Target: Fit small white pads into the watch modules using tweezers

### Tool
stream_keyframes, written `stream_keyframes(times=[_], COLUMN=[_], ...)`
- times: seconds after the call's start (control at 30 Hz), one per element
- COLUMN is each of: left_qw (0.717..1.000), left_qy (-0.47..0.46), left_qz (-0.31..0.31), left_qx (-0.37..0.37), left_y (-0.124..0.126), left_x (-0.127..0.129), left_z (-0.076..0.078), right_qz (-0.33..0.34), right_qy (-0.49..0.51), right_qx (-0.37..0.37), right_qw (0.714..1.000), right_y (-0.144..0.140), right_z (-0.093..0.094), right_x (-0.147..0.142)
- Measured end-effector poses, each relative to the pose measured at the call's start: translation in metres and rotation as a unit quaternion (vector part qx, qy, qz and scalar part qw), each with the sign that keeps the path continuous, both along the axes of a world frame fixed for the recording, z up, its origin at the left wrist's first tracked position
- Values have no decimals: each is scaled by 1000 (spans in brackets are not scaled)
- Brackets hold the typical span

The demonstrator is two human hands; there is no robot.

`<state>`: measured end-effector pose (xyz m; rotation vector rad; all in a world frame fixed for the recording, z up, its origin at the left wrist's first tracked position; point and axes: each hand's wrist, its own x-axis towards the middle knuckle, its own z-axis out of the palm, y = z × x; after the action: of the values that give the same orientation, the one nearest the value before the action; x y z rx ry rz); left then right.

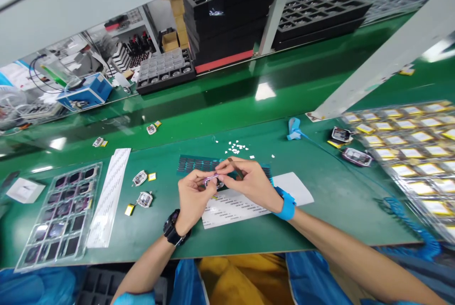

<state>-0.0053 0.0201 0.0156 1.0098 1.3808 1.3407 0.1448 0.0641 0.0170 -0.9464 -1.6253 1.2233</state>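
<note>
Above the upper left part of a printed white sheet (231, 214) on a green bench, two bare hands are gripping one small device (218, 183) between their fingertips. The left hand (195, 193) is pinching it from one side, thumb on top; the right hand (252, 179) is closing on it from the other, while one narrow dark implement (235, 168) is showing at its fingers, its kind unclear. The device is showing a dark inside and a pale, purplish edge; fingers are covering much of it. One black watch (172, 229) is circling the left wrist, one blue band (285, 204) the right.

Just beyond the sheet, one dark patterned mat (192, 164) is lying partly hidden, with small white scraps (235, 147) scattering farther back, too tiny to count surely. Left of the sheet, four similar devices (144, 199) are lying with four yellow pieces (129, 209), then one printed strip (110, 201) and one clear tray (92, 201) of dark squares.

Right of the sheet and farther back, one blue clip (294, 129) and two more devices (356, 156) are resting near one clear tray of yellow-edged packs (403, 170).
</note>
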Motion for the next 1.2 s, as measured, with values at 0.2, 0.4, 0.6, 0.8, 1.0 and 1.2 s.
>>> stream_keyframes(times=[0.2,0.4,0.6,0.8,1.0,1.2], left_qw=[1000,1000,999,999,998,993], left_qy=[18,16,29,13,-25,-76], left_qz=[11,0,4,21,-9,-52], left_qx=[14,22,29,27,-48,-70], left_y=[1,1,0,2,8,5], left_x=[0,-2,-2,3,-1,-1], left_z=[-3,-4,-4,-7,-6,0], right_qz=[3,4,2,-29,-20,-15], right_qy=[2,-3,-5,-17,-63,-94], right_qx=[24,41,55,77,88,205], right_qw=[1000,999,998,996,994,974], right_y=[-1,-2,-3,-9,-1,4], right_z=[-1,1,1,-3,-2,-8], right_x=[-1,-1,-1,-6,0,5])
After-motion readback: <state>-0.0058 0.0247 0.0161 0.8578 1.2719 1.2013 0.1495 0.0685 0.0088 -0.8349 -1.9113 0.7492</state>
